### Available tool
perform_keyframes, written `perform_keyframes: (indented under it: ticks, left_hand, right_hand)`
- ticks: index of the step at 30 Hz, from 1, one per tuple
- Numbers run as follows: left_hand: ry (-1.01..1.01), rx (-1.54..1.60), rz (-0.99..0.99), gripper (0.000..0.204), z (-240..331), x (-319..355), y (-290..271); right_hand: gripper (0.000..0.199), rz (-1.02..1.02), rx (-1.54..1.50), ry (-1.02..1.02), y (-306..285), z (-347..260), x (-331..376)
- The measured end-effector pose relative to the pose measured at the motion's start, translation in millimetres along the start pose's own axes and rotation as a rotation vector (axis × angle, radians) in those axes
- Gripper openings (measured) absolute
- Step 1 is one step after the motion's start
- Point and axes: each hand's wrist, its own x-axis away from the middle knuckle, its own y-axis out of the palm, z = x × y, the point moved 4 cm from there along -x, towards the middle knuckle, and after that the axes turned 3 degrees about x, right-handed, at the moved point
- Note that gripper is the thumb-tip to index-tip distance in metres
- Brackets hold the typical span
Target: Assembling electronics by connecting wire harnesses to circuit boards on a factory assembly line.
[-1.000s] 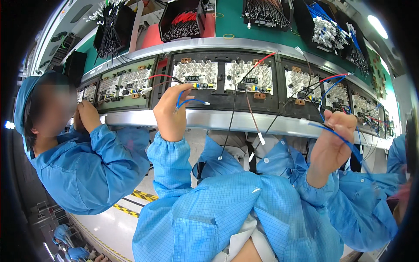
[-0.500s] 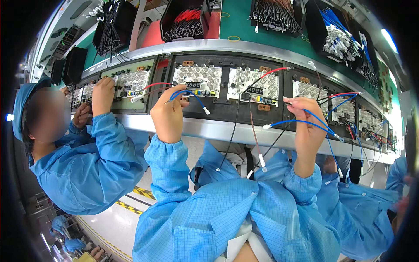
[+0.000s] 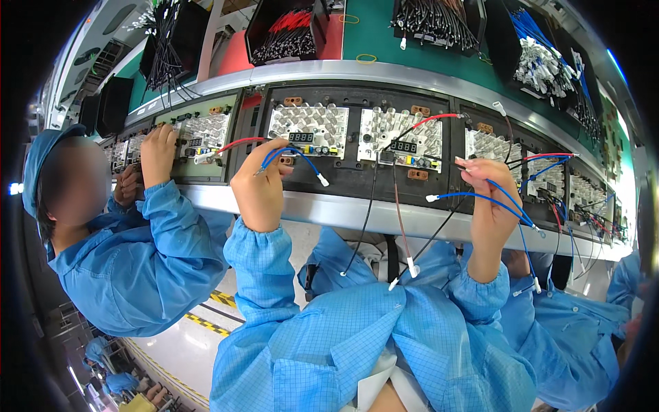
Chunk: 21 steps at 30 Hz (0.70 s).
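Note:
My left hand (image 3: pixel 258 191) is closed on a blue wire (image 3: pixel 307 162), whose white connector hangs beside it, in front of a circuit board (image 3: pixel 280 123) with a digit display. My right hand (image 3: pixel 491 196) is closed on several blue wires (image 3: pixel 458 195) that fan out from the fingers, with white connectors and a ring terminal at their ends. Its thumb and fingertips are pinched near the right edge of a second circuit board (image 3: pixel 371 127); what lies right at the tips is hard to make out. From that board run a red wire (image 3: pixel 422 122), a brown wire (image 3: pixel 399 213) and black wires.
The boards sit in black trays along a metal-edged line (image 3: pixel 343 206). Behind stand black bins of red-and-black wires (image 3: pixel 288 41), black wires (image 3: pixel 439 27) and blue wires (image 3: pixel 542 62). A co-worker (image 3: pixel 137 254) in blue works at the left; another sleeve (image 3: pixel 570 329) is at the right.
My left hand has shifted slightly left and down with the blue wire. My right hand has moved a little to the right, its blue wires with it.

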Motion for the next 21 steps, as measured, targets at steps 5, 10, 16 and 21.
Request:
perform_keyframes:
  ticks: [5, 10, 16, 21]
  left_hand:
    - [0.003, -0.013, -0.004, 0.028, -1, -2, 1]
    - [0.013, -0.038, -0.021, 0.027, -1, -2, 0]
    - [0.020, -0.049, -0.022, 0.028, -3, -2, 0]
    - [0.026, -0.097, -0.021, 0.027, -3, -5, 0]
  right_hand:
    - [0.010, 0.002, 0.014, 0.008, -1, 3, 1]
    - [0.011, -0.003, 0.012, 0.006, -1, 2, 1]
    - [0.010, 0.003, -0.005, 0.014, 0, 3, 0]
    - [0.009, -0.064, 0.048, 0.058, 2, 0, -9]
